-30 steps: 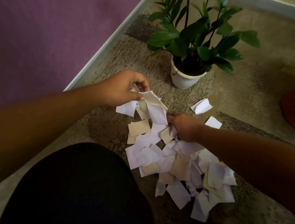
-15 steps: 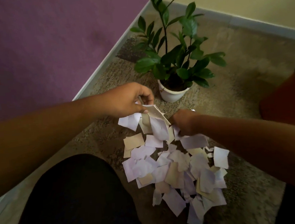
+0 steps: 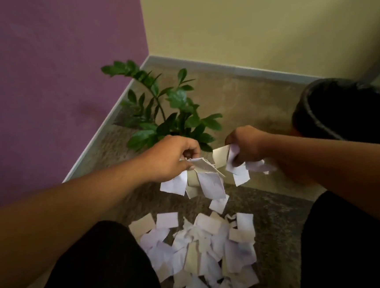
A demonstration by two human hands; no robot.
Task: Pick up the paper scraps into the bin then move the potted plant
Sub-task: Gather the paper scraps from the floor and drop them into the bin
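Head view: paper scraps in both hands.

A single wide-angle camera worn on the person's head looks forward and steeply down (its edges bow slightly) toward a room corner where a purple wall meets a pale yellow wall. It sits close above both bare forearms, which reach in from the lower corners. Dark-clothed knees fill the bottom edge, mottled grey-brown carpet beyond.
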